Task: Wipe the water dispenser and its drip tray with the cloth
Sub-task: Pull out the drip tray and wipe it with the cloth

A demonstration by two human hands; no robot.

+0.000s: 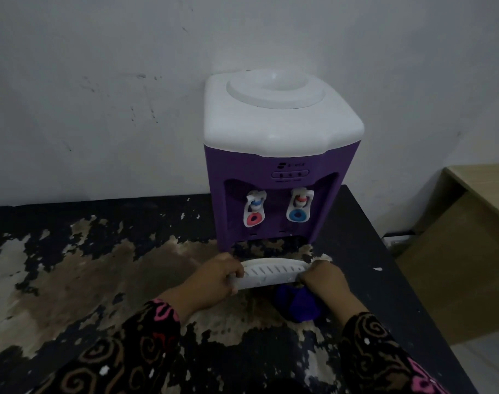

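Gripping the white drip tray [271,273] at its two ends, the person holds it just in front of the water dispenser [274,166], outside the open recess at the foot of the purple body. The tray's long axis runs left to right, its right end a little higher than its left, and its slotted grille faces up and towards the camera. The left hand [214,277] curls its fingers [234,272] over the left end, thumb tucked beneath. The right hand [326,280] closes its fingers [307,276] round the right end. Whether the tray touches the table [72,265] or is held clear of it cannot be told. The blue cloth [296,307] lies bunched under the right hand and wrist, just below the tray's right half; whether that hand also has hold of it is not clear. The dispenser stands upright at the back of the table against the white wall [100,95], white top uppermost, front facing the person, with a red-ringed tap [254,213] on the left and a blue-ringed tap [299,209] on the right, both above the recess. The table's black surface is badly peeled, showing brown and pale patches. A pale wooden desk [484,189] stands apart at the right. Dark patterned sleeves [146,336] cover both forearms.
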